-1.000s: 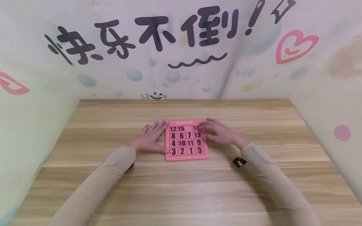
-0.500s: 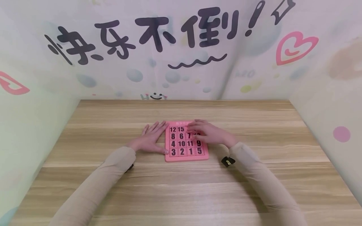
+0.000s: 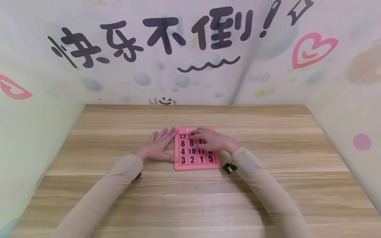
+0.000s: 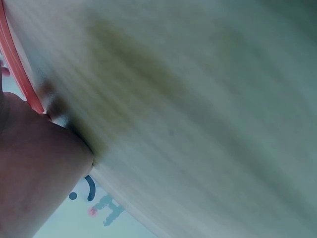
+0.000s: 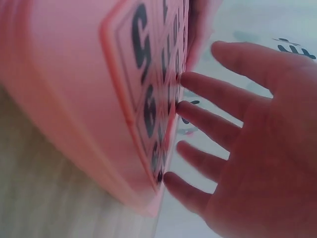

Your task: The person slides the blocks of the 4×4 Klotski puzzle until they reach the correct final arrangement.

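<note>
A pink tray (image 3: pixel 197 167) of black-numbered square tiles lies flat on the table. My left hand (image 3: pixel 157 147) is spread at its left edge, thumb at the lower left and fingertips at the upper left corner. Over the upper rows is my right hand (image 3: pixel 212 139), its fingertips near the 15 and 6 tiles; it hides most tiles of the two upper rows at the right. In the right wrist view the fingers of that hand (image 5: pixel 247 134) are extended, some tips at the tile faces. The left wrist view shows part of the left hand (image 4: pixel 39 163) beside the pink edge (image 4: pixel 20 64).
The wooden table (image 3: pixel 190 205) meets a printed back wall (image 3: pixel 119 82) with large dark characters. Pale walls stand at both sides. A dark band with a small dark piece (image 3: pixel 230 168) is at the right wrist.
My right hand has moved left across the top of the tray, from the 14 tile toward the 15 tile. The left hand has stayed at the left edge.
</note>
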The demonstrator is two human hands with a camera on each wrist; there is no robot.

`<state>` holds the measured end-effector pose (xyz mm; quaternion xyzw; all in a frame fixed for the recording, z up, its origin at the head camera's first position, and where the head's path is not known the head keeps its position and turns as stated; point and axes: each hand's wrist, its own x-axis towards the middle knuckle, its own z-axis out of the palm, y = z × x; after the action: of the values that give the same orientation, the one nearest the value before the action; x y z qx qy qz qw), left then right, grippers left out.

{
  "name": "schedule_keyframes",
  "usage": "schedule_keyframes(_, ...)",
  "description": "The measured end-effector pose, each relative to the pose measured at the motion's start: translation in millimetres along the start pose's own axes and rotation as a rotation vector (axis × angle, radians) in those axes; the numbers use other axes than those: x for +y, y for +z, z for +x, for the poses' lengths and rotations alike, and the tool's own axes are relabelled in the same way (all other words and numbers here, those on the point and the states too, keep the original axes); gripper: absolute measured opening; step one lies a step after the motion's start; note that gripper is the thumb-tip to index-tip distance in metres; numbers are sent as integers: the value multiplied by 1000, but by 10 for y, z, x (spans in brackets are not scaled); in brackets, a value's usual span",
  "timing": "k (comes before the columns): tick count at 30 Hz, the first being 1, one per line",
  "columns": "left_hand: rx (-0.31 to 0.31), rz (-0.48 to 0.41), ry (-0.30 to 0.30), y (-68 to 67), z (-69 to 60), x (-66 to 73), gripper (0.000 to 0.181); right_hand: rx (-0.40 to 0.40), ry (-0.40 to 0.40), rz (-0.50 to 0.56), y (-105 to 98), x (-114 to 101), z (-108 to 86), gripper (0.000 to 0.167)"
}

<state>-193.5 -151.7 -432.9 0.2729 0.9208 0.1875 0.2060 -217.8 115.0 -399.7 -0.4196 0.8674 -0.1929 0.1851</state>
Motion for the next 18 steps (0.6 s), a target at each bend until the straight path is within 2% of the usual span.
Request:
schedule_keyframes(3,7,-3,2,7,0,-6,117,-25,46,-6,2,-17,-20,47)
schedule_keyframes(6,22,-12,16,24,8,-14,117,-16,72,-9,-8,3,-90,48)
schedule_keyframes(12,23,-11,16,14,1,-5,119,24,84,0,-34,119,-254,44)
schedule_keyframes(18,27,-2,15,17,8,-2,119,62,66,31,-33,172,-309,43)
